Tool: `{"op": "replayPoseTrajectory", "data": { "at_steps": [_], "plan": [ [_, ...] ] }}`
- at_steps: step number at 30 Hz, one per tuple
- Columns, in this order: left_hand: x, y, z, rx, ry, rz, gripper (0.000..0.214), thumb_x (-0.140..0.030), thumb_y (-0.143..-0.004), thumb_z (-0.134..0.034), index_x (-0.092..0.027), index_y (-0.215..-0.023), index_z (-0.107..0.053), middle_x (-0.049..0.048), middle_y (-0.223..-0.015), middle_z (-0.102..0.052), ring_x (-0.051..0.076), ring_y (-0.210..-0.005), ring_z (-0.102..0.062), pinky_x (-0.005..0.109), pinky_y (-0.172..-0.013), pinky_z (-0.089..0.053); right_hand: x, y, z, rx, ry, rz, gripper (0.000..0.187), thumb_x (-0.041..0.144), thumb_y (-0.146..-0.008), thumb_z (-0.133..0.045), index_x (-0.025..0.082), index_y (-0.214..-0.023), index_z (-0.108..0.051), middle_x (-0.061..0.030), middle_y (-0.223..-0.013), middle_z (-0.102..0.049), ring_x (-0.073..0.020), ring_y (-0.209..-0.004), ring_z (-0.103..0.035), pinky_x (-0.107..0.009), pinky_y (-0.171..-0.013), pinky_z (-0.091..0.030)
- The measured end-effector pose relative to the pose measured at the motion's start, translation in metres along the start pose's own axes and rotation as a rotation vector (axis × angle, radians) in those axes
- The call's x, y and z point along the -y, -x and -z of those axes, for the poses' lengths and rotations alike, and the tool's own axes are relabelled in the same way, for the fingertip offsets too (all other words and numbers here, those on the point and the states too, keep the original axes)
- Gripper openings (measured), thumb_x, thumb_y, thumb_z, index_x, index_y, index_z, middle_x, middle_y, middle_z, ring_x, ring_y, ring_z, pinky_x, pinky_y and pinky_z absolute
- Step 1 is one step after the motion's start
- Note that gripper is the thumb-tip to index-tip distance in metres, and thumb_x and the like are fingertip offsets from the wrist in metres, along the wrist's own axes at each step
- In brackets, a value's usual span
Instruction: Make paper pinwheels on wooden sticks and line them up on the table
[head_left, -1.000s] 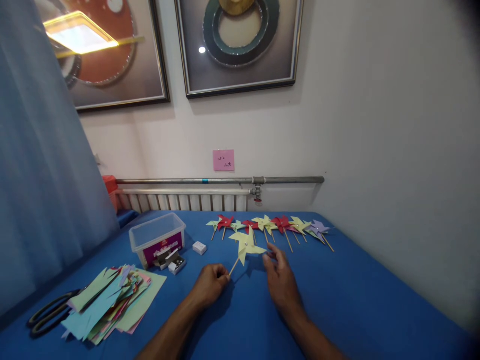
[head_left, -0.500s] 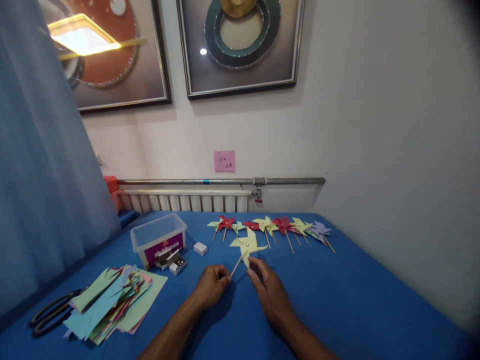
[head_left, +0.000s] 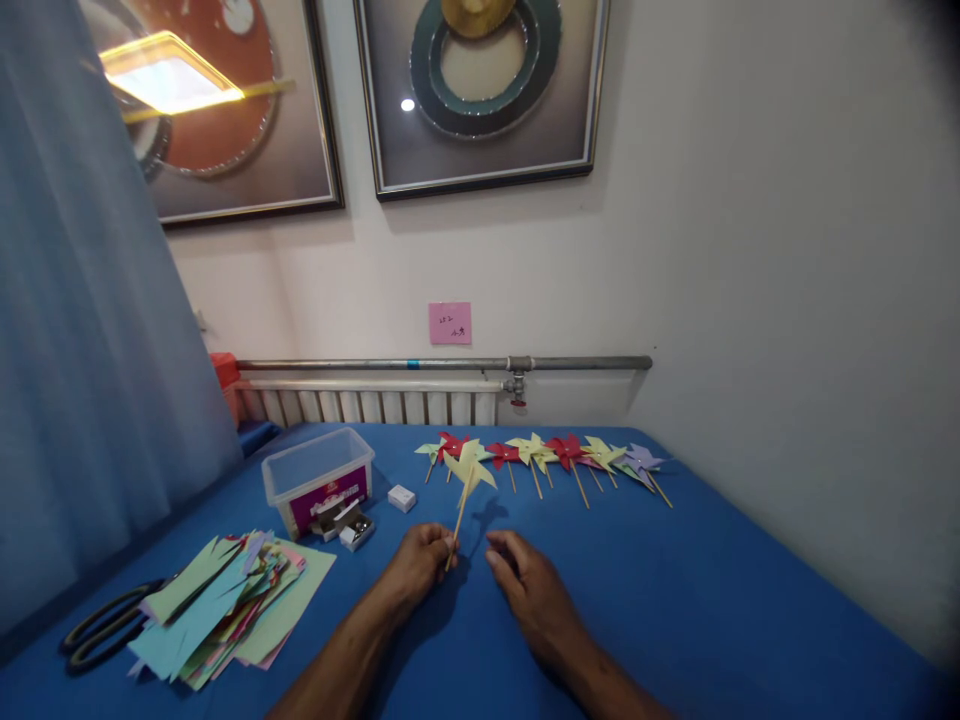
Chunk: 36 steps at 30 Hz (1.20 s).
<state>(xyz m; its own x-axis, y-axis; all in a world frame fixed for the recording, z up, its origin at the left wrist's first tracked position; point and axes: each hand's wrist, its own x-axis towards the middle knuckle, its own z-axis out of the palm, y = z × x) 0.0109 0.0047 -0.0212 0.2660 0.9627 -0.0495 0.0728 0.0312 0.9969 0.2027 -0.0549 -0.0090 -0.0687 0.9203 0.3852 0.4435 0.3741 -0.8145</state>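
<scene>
My left hand (head_left: pixel 421 562) pinches the lower end of a wooden stick that carries a pale yellow paper pinwheel (head_left: pixel 471 470). The pinwheel is held up above the blue table, its stick leaning slightly to the right at the top. To the right of the stick, my right hand (head_left: pixel 529 582) is apart from it, thumb and fingers loosely bent with a gap between them and nothing held. Behind the held pinwheel lies a row of paper pinwheels (head_left: pixel 564 450) in red, yellow, green and purple, sticks toward me.
At left stand a clear plastic tub (head_left: pixel 319 480), an open small box of metal pins (head_left: pixel 355 528) and a closed white box (head_left: pixel 402 498). Nearer lie stacked coloured papers (head_left: pixel 225 610) and black-handled scissors (head_left: pixel 105 625). A radiator (head_left: pixel 367 405) runs along the wall.
The pinwheel has moved left and turned more upright in my left hand. My right hand, earlier at its lower blade, is now away from it.
</scene>
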Motion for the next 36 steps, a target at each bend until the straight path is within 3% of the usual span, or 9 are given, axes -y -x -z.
{"op": "replayPoseTrajectory", "data": {
  "at_steps": [6,16,27,32,36],
  "plan": [
    [-0.001,0.003,-0.004,0.051,0.027,-0.002,0.038,-0.051,-0.068,-0.065,-0.014,-0.078,-0.063,-0.0005,-0.062,-0.062,0.007,-0.043,-0.037,0.024,-0.046,-0.020,0.002,0.005,-0.006,0.097,0.070,0.028,0.028,0.039,-0.100,-0.047,0.024,-0.088,-0.067,-0.0018,-0.083,-0.072,-0.0193,-0.078,-0.065,-0.030,-0.075,-0.046],
    [-0.007,0.011,-0.007,0.122,0.043,-0.010,0.036,-0.050,-0.070,-0.067,-0.014,-0.078,-0.063,0.0005,-0.065,-0.062,0.006,-0.044,-0.039,0.023,-0.046,-0.024,-0.003,0.004,-0.017,0.063,0.101,-0.033,0.039,0.047,-0.101,-0.042,0.024,-0.069,-0.048,0.0045,-0.061,-0.054,-0.0144,-0.058,-0.047,-0.027,-0.059,-0.034],
    [-0.009,0.011,-0.010,0.144,0.087,0.011,0.033,-0.046,-0.068,-0.070,-0.015,-0.074,-0.063,-0.0046,-0.052,-0.050,0.007,-0.042,-0.037,0.023,-0.045,-0.023,0.008,0.009,-0.017,0.161,0.106,0.075,0.046,0.049,-0.104,-0.041,0.022,-0.068,-0.054,0.0033,-0.062,-0.059,-0.0137,-0.058,-0.049,-0.027,-0.059,-0.032],
    [-0.008,0.012,-0.011,0.178,0.105,0.016,0.032,-0.045,-0.067,-0.072,-0.015,-0.073,-0.063,-0.0014,-0.059,-0.058,0.007,-0.043,-0.040,0.023,-0.046,-0.025,0.002,0.010,-0.013,0.200,0.179,0.078,0.047,0.051,-0.103,-0.043,0.022,-0.067,-0.054,0.0019,-0.064,-0.062,-0.0140,-0.059,-0.052,-0.027,-0.061,-0.032],
    [-0.009,0.015,-0.013,0.216,0.103,0.047,0.032,-0.045,-0.067,-0.073,-0.015,-0.073,-0.063,-0.0027,-0.056,-0.055,0.007,-0.043,-0.038,0.023,-0.046,-0.025,-0.003,0.011,-0.008,0.203,0.205,0.077,0.044,0.047,-0.103,-0.044,0.022,-0.068,-0.057,0.0018,-0.064,-0.064,-0.0137,-0.058,-0.052,-0.027,-0.060,-0.032]
  ]
}}
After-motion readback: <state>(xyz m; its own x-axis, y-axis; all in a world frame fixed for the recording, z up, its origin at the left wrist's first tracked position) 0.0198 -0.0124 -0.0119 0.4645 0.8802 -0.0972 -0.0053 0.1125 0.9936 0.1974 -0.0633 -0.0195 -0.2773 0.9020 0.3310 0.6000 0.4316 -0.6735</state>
